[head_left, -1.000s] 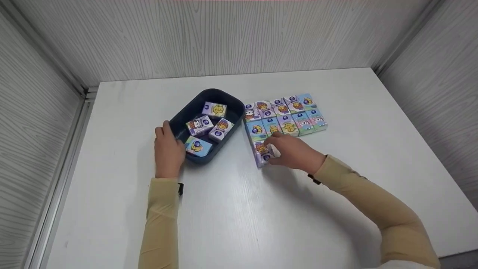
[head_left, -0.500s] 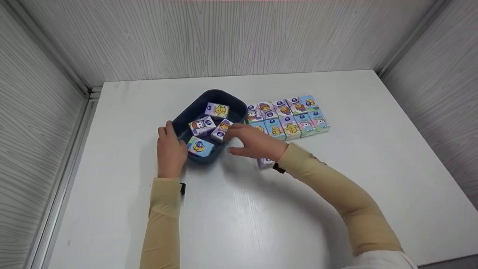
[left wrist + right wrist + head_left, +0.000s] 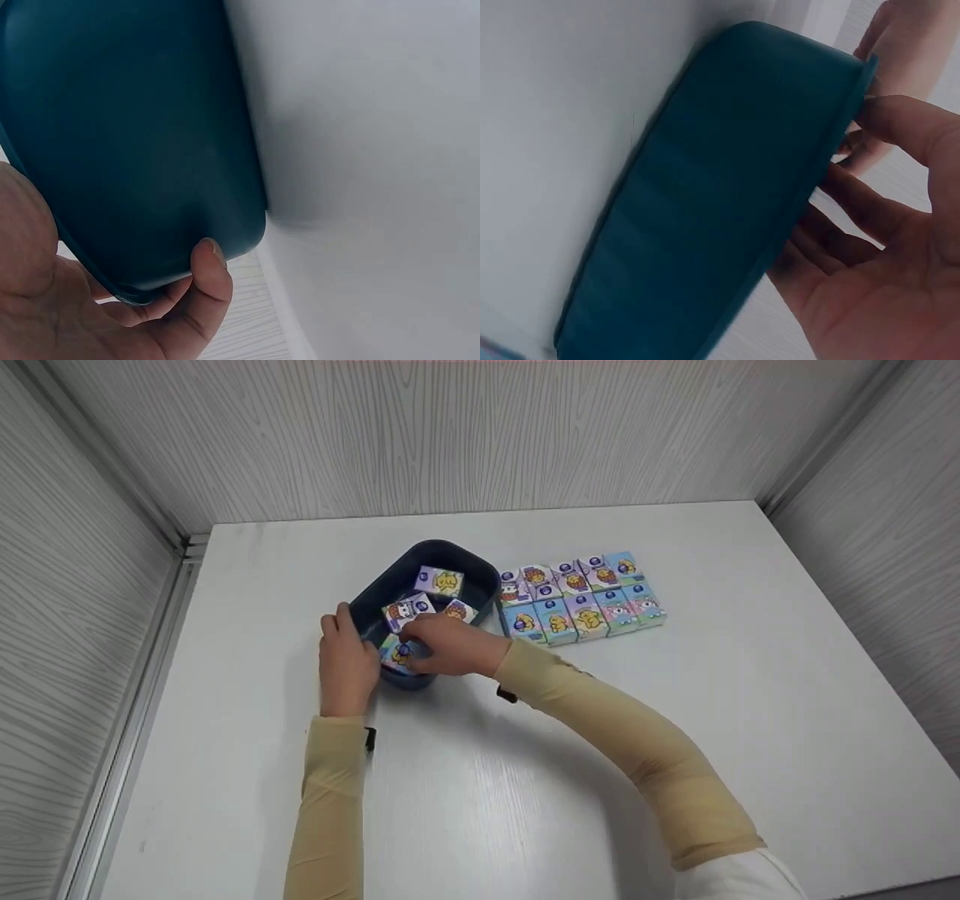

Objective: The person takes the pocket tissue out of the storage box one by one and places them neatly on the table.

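In the head view my left hand (image 3: 349, 671) grips the near left rim of a dark blue-green plastic basin (image 3: 469, 556); the left wrist view shows its thumb and fingers around the rim. My right hand (image 3: 457, 645) reaches over the basin's near right rim. Its thumb and index finger lie at a blue cartoon-printed pack (image 3: 396, 654), which looks like pocket tissues. The right wrist view hides those fingertips behind the basin wall, so a pinch cannot be confirmed. Also inside are a purple-and-white pack (image 3: 405, 612), a yellow-and-purple pack (image 3: 440, 581) and a partly covered pack (image 3: 460, 610).
Right of the basin, several similar packs (image 3: 589, 616) lie flat in two touching rows on the white table (image 3: 465, 810). My right sleeve (image 3: 592, 712) covers the area just in front of them. Grey wood-grain panels (image 3: 480, 435) enclose the back and sides.
My right hand has left a purple pack in front of the rows and moved left into the basin. That pack is now hidden by the sleeve. The left hand keeps its hold.
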`<state>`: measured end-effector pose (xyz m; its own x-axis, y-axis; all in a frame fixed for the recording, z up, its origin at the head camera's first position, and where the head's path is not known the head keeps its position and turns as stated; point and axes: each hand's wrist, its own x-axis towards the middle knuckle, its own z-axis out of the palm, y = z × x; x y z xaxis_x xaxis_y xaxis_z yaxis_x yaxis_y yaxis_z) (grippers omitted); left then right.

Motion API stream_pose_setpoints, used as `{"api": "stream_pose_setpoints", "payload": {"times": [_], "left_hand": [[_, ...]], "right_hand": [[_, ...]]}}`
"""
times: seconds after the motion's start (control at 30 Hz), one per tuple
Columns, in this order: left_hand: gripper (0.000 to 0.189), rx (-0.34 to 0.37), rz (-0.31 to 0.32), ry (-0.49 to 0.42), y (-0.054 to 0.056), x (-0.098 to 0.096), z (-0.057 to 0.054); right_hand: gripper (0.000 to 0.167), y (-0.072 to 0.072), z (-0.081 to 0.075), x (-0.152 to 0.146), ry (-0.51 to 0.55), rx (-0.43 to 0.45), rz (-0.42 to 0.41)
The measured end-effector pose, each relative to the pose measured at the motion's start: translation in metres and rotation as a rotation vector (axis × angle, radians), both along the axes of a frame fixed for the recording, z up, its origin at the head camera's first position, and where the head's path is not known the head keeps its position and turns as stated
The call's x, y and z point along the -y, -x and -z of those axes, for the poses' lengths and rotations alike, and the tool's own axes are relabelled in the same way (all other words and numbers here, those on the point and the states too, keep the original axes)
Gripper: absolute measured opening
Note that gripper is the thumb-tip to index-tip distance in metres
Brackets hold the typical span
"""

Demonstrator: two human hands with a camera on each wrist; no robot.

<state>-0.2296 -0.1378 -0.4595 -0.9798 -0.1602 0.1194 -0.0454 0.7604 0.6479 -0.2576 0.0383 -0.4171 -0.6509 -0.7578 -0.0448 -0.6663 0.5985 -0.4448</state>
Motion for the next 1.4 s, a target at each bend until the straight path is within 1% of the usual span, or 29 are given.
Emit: {"api": "stream_pose_setpoints", "payload": {"times": [0.17, 0.3, 0.47, 0.6, 0.8, 0.87, 1.1, 1.23, 1.33, 1.4], "left_hand": [[0.061, -0.001, 0.002, 0.005, -0.001, 0.0, 0.001], [0.061, 0.0, 0.002, 0.006, -0.001, 0.0, 0.001], [0.061, 0.003, 0.006, -0.001, 0.0, 0.001, -0.001], [0.061, -0.003, 0.009, 0.002, 0.001, 0.001, 0.0], [0.06, -0.053, 0.012, 0.013, 0.0, 0.002, 0.002], [0.06, -0.057, 0.01, 0.015, 0.0, 0.001, 0.002], [0.06, -0.046, 0.007, 0.013, 0.0, 0.002, 0.001], [0.061, -0.027, 0.005, 0.005, 0.0, 0.002, 0.001], [0.061, -0.021, 0.006, 0.002, 0.001, 0.002, 0.001], [0.061, -0.026, 0.008, 0.001, 0.0, 0.002, 0.001]], "right_hand": [[0.041, 0.001, 0.009, 0.012, -0.07, 0.019, 0.06], [0.039, 0.002, 0.012, 0.018, -0.101, 0.02, 0.102], [0.036, 0.002, 0.012, 0.022, -0.108, 0.025, 0.113], [0.036, 0.003, 0.013, 0.024, -0.086, 0.029, 0.116], [0.045, 0.004, 0.013, 0.024, -0.036, 0.028, 0.093], [0.047, 0.004, 0.013, 0.024, -0.021, 0.038, 0.094], [0.05, 0.004, 0.011, 0.025, 0.005, 0.084, 0.175], [0.046, 0.005, 0.011, 0.025, 0.019, 0.104, 0.205], [0.042, 0.006, 0.012, 0.025, 0.061, 0.118, 0.224], [0.037, 0.006, 0.012, 0.024, 0.11, 0.123, 0.233]]}}
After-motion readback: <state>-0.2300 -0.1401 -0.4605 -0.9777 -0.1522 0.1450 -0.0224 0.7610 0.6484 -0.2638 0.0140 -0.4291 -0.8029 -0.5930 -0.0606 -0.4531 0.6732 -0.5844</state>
